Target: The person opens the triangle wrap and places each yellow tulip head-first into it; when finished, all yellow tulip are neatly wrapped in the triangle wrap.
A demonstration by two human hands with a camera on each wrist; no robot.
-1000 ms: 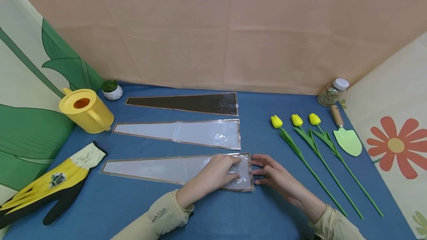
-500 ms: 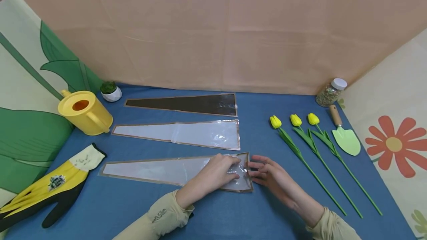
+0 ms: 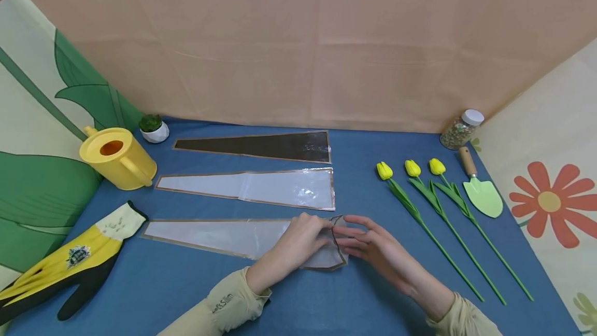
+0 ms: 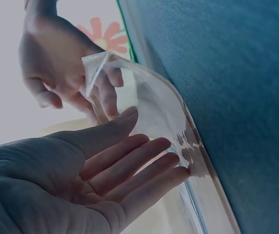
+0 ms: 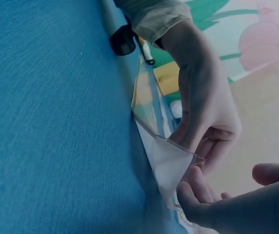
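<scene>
Clear tapered cellophane sleeve (image 3: 242, 236): light, limp, slippery film; best taken at wide mouth. Left hand (image 3: 294, 245) presses flat, fingers straight; right hand (image 3: 373, 248) pinches lifted corner.

The left hand (image 3: 298, 245) covers the middle of the clear tapered plastic flower sleeve (image 3: 224, 236) in the head view. Left of that hand, the yellow-and-black gardening glove (image 3: 65, 268) runs off the frame edge, fingertips unseen. Both wrist views are dim and blurred.
</scene>
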